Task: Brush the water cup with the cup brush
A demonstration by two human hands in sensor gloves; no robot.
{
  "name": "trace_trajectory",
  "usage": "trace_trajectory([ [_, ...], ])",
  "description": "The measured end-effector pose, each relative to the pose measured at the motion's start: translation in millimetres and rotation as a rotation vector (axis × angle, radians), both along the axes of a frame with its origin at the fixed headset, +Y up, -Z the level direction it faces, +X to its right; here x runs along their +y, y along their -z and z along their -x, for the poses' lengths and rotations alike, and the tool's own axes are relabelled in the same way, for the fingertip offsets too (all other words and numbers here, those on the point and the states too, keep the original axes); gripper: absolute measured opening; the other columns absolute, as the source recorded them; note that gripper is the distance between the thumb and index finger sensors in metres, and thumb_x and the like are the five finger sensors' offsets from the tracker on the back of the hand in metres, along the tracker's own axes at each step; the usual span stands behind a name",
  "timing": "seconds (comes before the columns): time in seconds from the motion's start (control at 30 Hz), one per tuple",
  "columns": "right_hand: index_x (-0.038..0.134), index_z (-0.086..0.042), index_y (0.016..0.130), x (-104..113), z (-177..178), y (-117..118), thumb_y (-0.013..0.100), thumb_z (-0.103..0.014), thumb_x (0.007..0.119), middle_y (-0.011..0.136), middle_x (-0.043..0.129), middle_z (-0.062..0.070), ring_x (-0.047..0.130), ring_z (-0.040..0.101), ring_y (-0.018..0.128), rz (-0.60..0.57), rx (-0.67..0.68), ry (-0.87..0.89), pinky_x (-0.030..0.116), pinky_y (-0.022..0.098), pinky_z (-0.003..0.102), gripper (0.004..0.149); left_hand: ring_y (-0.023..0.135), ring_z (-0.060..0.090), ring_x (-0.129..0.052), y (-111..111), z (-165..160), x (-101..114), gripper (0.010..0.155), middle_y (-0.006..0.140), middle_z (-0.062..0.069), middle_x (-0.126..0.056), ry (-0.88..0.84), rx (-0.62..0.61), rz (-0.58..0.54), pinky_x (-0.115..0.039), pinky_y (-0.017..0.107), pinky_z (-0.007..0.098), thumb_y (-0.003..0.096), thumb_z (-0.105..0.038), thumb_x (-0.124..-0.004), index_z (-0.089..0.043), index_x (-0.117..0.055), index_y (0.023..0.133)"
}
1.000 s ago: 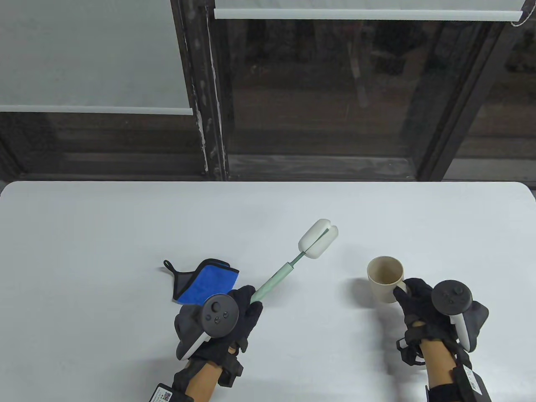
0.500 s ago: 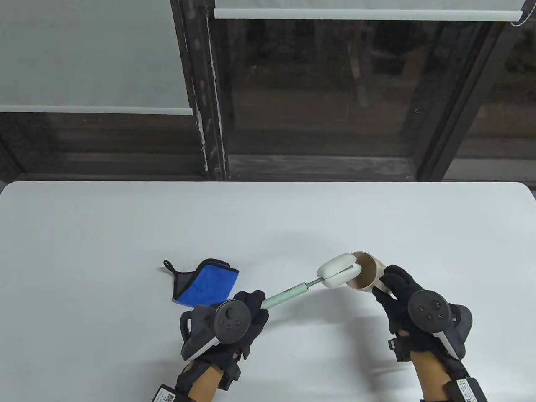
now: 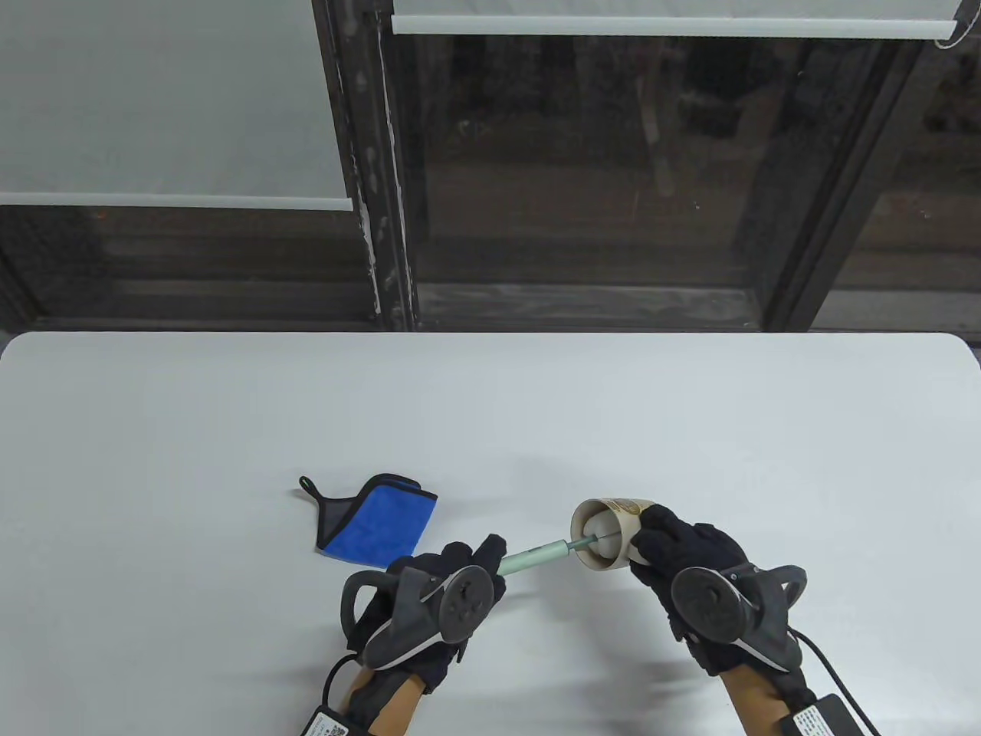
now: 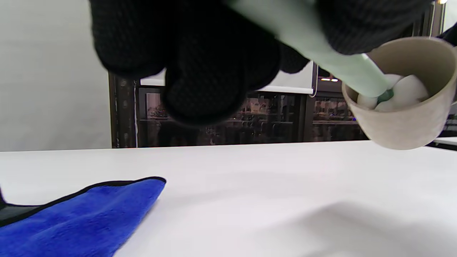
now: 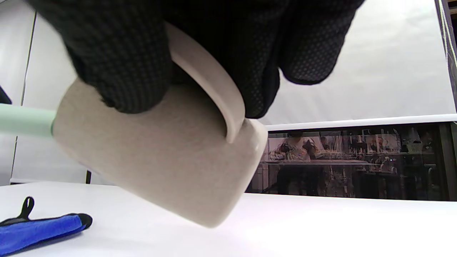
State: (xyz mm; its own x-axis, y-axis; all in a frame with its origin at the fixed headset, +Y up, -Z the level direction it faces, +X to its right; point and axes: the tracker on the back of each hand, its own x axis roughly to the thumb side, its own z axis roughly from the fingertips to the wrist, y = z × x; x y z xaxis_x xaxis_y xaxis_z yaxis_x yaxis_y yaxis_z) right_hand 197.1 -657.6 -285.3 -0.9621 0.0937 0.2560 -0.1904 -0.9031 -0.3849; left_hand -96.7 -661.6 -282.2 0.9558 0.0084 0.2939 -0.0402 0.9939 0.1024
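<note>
1. Right hand (image 3: 690, 552): grip wrapped around the beige water cup (image 3: 609, 533), fingers through its handle. Cup held on its side above the desk (image 3: 490, 399), mouth toward the left hand.
2. Left hand (image 3: 452, 583): grip closed on the pale green handle of the cup brush (image 3: 536, 557).
3. White sponge head of the brush sits inside the cup, seen in the left wrist view.
4. Blue cloth (image 3: 372, 525) lies flat on the desk, just beyond the left hand.
</note>
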Motion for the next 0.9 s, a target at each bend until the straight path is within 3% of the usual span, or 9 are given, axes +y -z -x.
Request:
trace_trajectory([
  [0.2, 0.085, -0.041, 0.073, 1, 0, -1, 0.039, -0.053, 0.093, 0.091, 0.083, -0.010, 0.102, 0.009, 0.076, 0.005, 0.002, 0.016, 0.084, 0.061, 0.033, 0.036, 0.062, 0.016, -0.107, 9, -7, -9, 0.057, 0.080, -0.004, -0.096, -0.027, -0.010, 0.032, -0.089, 0.044, 0.036, 0.0420, -0.062, -0.074, -0.034, -0.075, 0.092],
  [0.3, 0.086, -0.040, 0.072, 1, -1, 0, 0.039, -0.052, 0.093, 0.090, 0.084, -0.009, 0.102, 0.010, 0.074, 0.000, -0.002, 0.015, 0.084, 0.061, 0.034, 0.036, 0.039, 0.012, -0.108, 11, -9, -11, 0.057, 0.073, -0.005, -0.098, -0.082, -0.043, 0.042, -0.089, 0.028, 0.031, 0.0409, -0.063, -0.075, -0.035, -0.076, 0.091],
  [0.37, 0.086, -0.041, 0.073, 1, -1, 0, 0.039, -0.052, 0.093, 0.090, 0.084, -0.009, 0.103, 0.009, 0.073, 0.013, 0.006, 0.028, 0.084, 0.061, 0.034, 0.036, 0.024, 0.009, -0.106, 10, -11, -10, 0.063, 0.064, -0.008, -0.102, -0.065, -0.049, 0.013, -0.088, 0.017, 0.028, 0.0384, -0.066, -0.077, -0.047, -0.069, 0.098],
  [0.43, 0.086, -0.040, 0.073, 1, 1, 0, 0.039, -0.052, 0.094, 0.090, 0.085, -0.009, 0.103, 0.008, 0.072, 0.000, 0.004, 0.003, 0.084, 0.061, 0.035, 0.037, 0.020, 0.007, -0.105, 8, -14, -10, 0.057, 0.062, -0.008, -0.102, -0.037, -0.082, 0.026, -0.087, 0.015, 0.027, 0.0388, -0.064, -0.076, -0.053, -0.074, 0.095],
  [0.63, 0.086, -0.041, 0.073, -2, 2, 2, 0.039, -0.052, 0.093, 0.090, 0.085, -0.012, 0.103, 0.007, 0.072, 0.017, 0.003, -0.017, 0.082, 0.061, 0.038, 0.037, 0.007, 0.009, -0.104, -5, -20, 3, 0.054, 0.045, -0.003, -0.109, -0.071, -0.203, -0.070, -0.087, 0.008, 0.028, 0.0398, -0.061, -0.084, -0.038, -0.087, 0.089],
  [0.7, 0.086, -0.042, 0.073, -4, 4, 2, 0.038, -0.052, 0.093, 0.091, 0.084, -0.012, 0.102, 0.007, 0.074, 0.026, 0.008, -0.045, 0.081, 0.063, 0.039, 0.036, 0.009, 0.008, -0.104, -8, -19, 6, 0.054, 0.047, -0.005, -0.108, -0.063, -0.211, -0.107, -0.087, 0.009, 0.027, 0.0407, -0.060, -0.083, -0.037, -0.087, 0.089],
  [0.77, 0.085, -0.043, 0.072, -6, 9, 2, 0.038, -0.052, 0.093, 0.091, 0.084, -0.014, 0.102, 0.005, 0.074, 0.026, 0.015, -0.091, 0.081, 0.063, 0.038, 0.036, 0.023, 0.010, -0.110, -12, -17, 9, 0.052, 0.057, -0.004, -0.109, -0.147, -0.177, -0.141, -0.091, 0.016, 0.028, 0.0421, -0.055, -0.083, -0.033, -0.088, 0.089],
  [0.83, 0.086, -0.043, 0.072, -8, 14, 1, 0.038, -0.052, 0.094, 0.090, 0.084, -0.014, 0.102, 0.006, 0.075, 0.029, 0.058, -0.077, 0.081, 0.064, 0.038, 0.036, 0.034, 0.010, -0.112, -13, -20, 13, 0.050, 0.070, -0.006, -0.108, -0.003, -0.080, -0.201, -0.090, 0.017, 0.028, 0.0424, -0.052, -0.082, -0.035, -0.088, 0.089],
  [0.9, 0.087, -0.042, 0.072, -5, 19, -2, 0.038, -0.052, 0.094, 0.090, 0.085, -0.013, 0.102, 0.006, 0.073, 0.015, 0.062, -0.100, 0.081, 0.063, 0.037, 0.036, 0.035, 0.011, -0.108, -8, -21, 9, 0.051, 0.074, -0.006, -0.106, -0.004, -0.064, -0.112, -0.088, 0.022, 0.033, 0.0429, -0.051, -0.080, -0.039, -0.083, 0.092],
])
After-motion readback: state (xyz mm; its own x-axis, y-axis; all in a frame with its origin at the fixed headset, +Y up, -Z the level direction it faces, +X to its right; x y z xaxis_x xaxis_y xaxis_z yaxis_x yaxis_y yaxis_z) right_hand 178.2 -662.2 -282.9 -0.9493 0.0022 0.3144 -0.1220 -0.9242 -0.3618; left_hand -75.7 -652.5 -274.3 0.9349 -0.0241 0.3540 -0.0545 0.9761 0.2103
